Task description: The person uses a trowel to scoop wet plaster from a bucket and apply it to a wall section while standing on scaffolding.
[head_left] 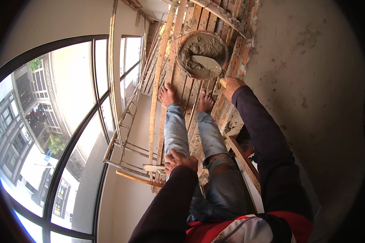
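Has feet (166, 95) on planks (177, 77) between window (77, 141) at left and wall (312, 101) at right, bucket (201, 77) with mortar (207, 42) inside just before the feet, right hand (233, 86) beside it, left hand (180, 161) on left leg (176, 125).

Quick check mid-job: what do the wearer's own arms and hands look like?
The left hand and right hand are both ungloved. Long, dark sleeves, left and right, cover the forearms down to the wrists. No cables or clear markings show on them.
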`<move>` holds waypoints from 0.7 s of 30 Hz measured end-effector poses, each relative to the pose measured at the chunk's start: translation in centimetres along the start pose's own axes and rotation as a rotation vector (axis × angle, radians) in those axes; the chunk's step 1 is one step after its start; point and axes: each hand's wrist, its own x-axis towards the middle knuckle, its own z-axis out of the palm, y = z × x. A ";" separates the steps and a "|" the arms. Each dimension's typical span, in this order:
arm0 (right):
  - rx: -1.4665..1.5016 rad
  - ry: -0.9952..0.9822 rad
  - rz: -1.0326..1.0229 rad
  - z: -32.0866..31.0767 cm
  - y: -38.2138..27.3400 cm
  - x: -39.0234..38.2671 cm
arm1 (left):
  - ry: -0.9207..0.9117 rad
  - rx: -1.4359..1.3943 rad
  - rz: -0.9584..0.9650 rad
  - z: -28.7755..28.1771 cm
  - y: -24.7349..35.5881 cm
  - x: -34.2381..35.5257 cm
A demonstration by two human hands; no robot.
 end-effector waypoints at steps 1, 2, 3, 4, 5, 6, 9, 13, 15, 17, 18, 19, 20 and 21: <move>-0.029 -0.003 -0.045 -0.3 0.3 -0.4 | 0.017 -0.001 0.006 0.0 0.0 0.0; -0.033 -0.029 -0.050 -0.6 0.8 -0.9 | 0.047 0.002 0.012 0.0 0.0 0.0; -0.017 -0.059 -0.065 -0.8 1.1 -1.4 | 0.032 -0.003 0.009 0.0 0.0 0.0; -0.067 -0.080 -0.077 -0.9 1.4 -1.8 | 0.012 -0.013 0.005 0.0 0.1 0.0; -0.121 -0.094 -0.084 -1.0 1.6 -2.1 | 0.029 -0.018 0.007 0.0 0.1 0.0; -0.108 -0.087 -0.088 -1.1 1.7 -2.2 | -0.007 -0.022 0.001 0.0 0.1 0.0; -0.093 -0.007 0.008 -1.2 1.0 -1.3 | 0.011 -0.019 0.011 0.1 0.2 0.0; -0.108 -0.068 0.039 -1.8 -1.1 2.2 | 0.008 0.017 -0.002 0.4 0.2 0.0; -0.272 -0.105 0.058 -2.3 -2.1 4.0 | -0.009 0.009 -0.003 0.5 0.2 0.0; -0.298 -0.120 0.023 -3.0 -2.3 5.1 | -0.025 -0.011 -0.002 0.6 0.2 0.1; -0.313 -0.110 -0.041 -3.3 -2.1 5.4 | -0.046 -0.026 -0.002 0.6 0.2 0.2; -0.322 -0.151 -0.014 -3.6 -1.7 5.5 | -0.020 -0.007 -0.002 0.6 0.2 0.2; -0.339 -0.121 -0.056 -4.0 -1.2 5.5 | -0.009 0.002 -0.002 0.6 0.2 0.2; -0.361 -0.110 -0.096 -4.2 -0.6 5.3 | 0.001 0.010 -0.001 0.6 0.2 0.2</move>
